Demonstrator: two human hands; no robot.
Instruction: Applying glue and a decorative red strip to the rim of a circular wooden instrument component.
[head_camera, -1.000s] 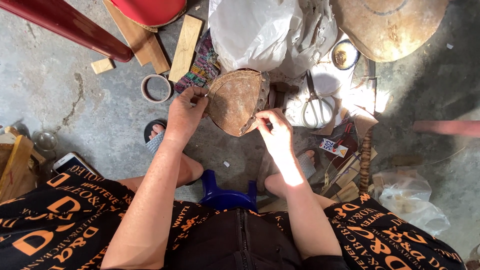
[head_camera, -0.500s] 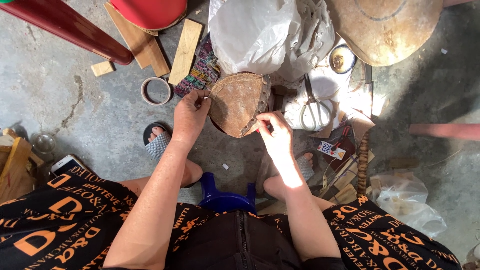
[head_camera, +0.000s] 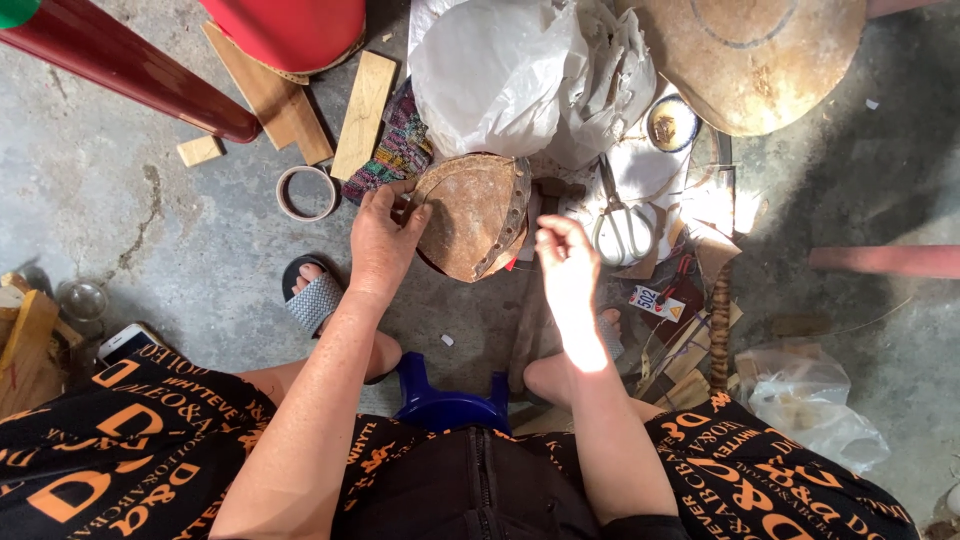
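Grip: your left hand (head_camera: 383, 240) pinches the brown domed shell (head_camera: 470, 215) at its rim; right hand (head_camera: 566, 262) loosely curled, apart. Shell likely stiff, light; hold by edges.

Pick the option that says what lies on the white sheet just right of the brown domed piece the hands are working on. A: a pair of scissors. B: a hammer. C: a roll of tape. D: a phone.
A: a pair of scissors with pale handles lies on the white sheet, just right of the brown domed piece that the left hand touches.
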